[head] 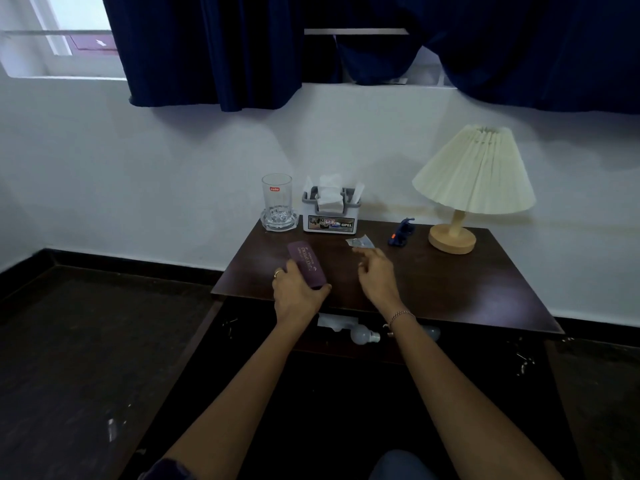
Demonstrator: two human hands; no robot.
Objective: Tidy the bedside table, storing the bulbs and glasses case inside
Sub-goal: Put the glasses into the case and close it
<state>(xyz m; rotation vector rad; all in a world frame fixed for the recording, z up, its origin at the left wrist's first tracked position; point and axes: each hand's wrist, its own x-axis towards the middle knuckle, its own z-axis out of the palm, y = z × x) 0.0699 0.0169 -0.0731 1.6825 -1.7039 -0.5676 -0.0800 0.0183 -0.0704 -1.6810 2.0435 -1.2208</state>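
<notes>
Head view, read from left to right. At the back left of the bedside table [450,282] a drinking glass [276,197] stands upright in a clear glass dish [279,221]. Just beside it is a tissue holder [330,216].

In front of these, the left hand [298,296] grips the near end of the glasses case [304,259], with the fingers curled over its left side and the thumb against its right. The case lies on the table top, so it is not yet stored.

Below the front edge of the top, an open compartment [304,337], probably a drawer, holds a white paper [337,321] and one bulb [362,336] on its side. A second bulb [431,332] lies partly hidden behind the right forearm. The bulb part of the task therefore appears to be done.

The right hand [377,275] hovers over the middle of the table with its fingers loosely bent and slightly spread. It holds nothing, and its fingertips are near a small clear packet [360,241]; contact cannot be told.

Further right lie a blue object [401,232] that cannot be identified and a lamp [474,174] with a pleated shade.

Judged remaining: placing the case in the compartment, dealing with the loose packet and closing the compartment.
</notes>
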